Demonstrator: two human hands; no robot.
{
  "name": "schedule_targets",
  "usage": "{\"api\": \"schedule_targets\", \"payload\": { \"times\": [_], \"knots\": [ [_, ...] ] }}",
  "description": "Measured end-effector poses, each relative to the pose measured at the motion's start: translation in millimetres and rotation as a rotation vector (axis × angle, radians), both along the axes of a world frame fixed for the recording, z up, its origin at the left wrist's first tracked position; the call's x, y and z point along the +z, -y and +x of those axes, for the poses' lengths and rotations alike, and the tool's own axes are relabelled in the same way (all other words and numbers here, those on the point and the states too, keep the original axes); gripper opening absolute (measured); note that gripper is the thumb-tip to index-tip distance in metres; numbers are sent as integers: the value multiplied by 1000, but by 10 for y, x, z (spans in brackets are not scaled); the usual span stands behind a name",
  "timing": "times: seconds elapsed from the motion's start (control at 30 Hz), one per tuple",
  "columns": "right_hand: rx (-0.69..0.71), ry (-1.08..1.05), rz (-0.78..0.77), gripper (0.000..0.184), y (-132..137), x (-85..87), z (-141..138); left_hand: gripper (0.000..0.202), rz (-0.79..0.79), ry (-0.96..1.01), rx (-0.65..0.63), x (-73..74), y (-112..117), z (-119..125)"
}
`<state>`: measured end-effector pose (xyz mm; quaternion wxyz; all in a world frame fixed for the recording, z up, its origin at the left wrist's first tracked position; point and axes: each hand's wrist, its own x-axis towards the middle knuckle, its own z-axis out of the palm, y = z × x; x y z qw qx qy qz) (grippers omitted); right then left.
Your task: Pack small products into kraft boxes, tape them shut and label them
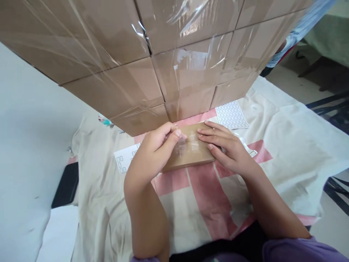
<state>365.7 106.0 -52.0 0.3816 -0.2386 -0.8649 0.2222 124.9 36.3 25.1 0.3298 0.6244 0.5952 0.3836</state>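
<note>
A small flat brown cardboard box (191, 154) lies on a cream cloth with pink bands (201, 196), close in front of me. My left hand (154, 151) curls over the box's left end, its thumb and forefinger pinching at a strip of clear tape (188, 145) on the top. My right hand (225, 149) lies flat on the box's right side with fingers stretched out, pressing the top down.
A tall stack of brown cartons wrapped in clear film (152, 54) rises right behind the small box. Sheets of small white stickers lie at the right (231, 114) and left (125, 158). A black object (67, 183) sits at the cloth's left edge. Chair legs (332, 109) stand at the right.
</note>
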Motion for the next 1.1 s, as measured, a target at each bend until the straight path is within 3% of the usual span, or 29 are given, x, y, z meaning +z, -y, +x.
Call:
{"api": "schedule_targets", "payload": {
  "times": [0.17, 0.3, 0.5, 0.8, 1.1],
  "knots": [
    [-19, -70, 116, 33, -63, -93, -57, 24, 50, -44, -84, -153, -139, -7],
    [-39, -214, 215, 29, -74, -185, -95, 22, 24, 38, -117, -147, -139, 8],
    [-30, -157, 188, 31, -54, -127, -86, 20, -9, 110, -102, -69, -109, 46],
    [-42, -189, 172, 28, -60, -181, -102, 24, 13, 189, -19, -116, -152, 119],
    [-36, -231, 130, 29, -48, -191, -105, 19, 108, 94, -23, -82, -150, 163]
  ]
}}
